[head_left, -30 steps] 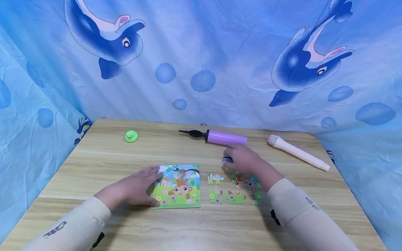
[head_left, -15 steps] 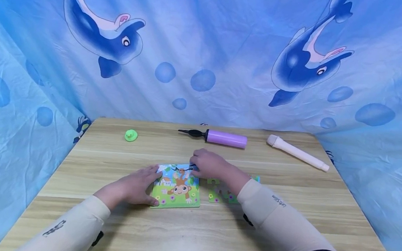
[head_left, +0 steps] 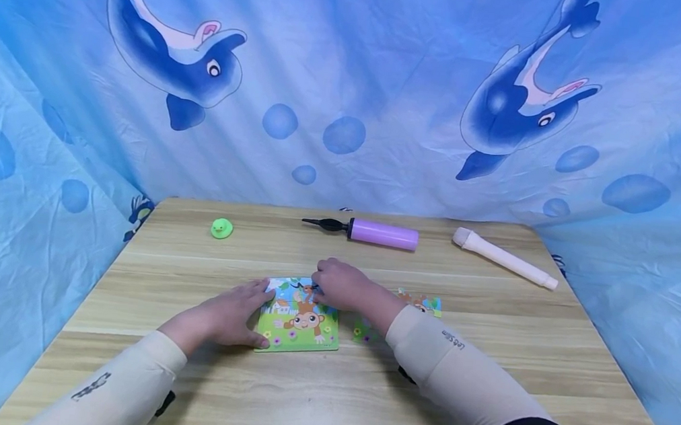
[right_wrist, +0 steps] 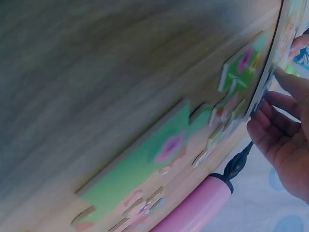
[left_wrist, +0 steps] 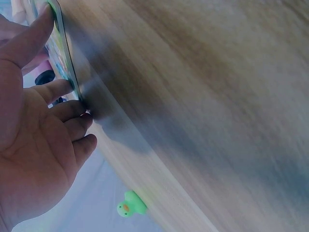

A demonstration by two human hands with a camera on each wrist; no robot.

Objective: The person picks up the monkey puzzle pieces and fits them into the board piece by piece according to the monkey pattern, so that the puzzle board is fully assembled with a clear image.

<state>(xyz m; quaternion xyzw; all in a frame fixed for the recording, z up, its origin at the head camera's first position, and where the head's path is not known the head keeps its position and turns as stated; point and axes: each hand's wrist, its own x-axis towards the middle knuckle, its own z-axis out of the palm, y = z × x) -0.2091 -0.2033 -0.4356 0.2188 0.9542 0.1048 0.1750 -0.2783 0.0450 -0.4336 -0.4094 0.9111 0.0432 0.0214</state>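
A square puzzle board (head_left: 299, 334) with a cartoon monkey picture lies on the table in the head view. My left hand (head_left: 233, 314) rests at its left side, thumb on the near corner and fingertips at the far part. In the left wrist view, the left fingers (left_wrist: 67, 112) lie along the board's edge. My right hand (head_left: 343, 285) is over the board's upper right part, thumb and fingers drawn together on a puzzle piece mostly hidden by them. Loose puzzle pieces (head_left: 420, 303) lie right of the board, partly under the right forearm; the right wrist view shows a green-edged piece (right_wrist: 145, 150) among them.
Behind the board lies a purple hand pump (head_left: 384, 234) with a black nozzle. A white toy microphone (head_left: 503, 257) is at the back right, a green rubber duck (head_left: 221, 228) at the back left. The wooden table (head_left: 323, 407) meets a blue dolphin curtain (head_left: 353, 72).
My right hand has carried a puzzle piece from above the loose pieces leftward to the board's upper right, then shifted slightly farther left. The left hand has stayed at the board.
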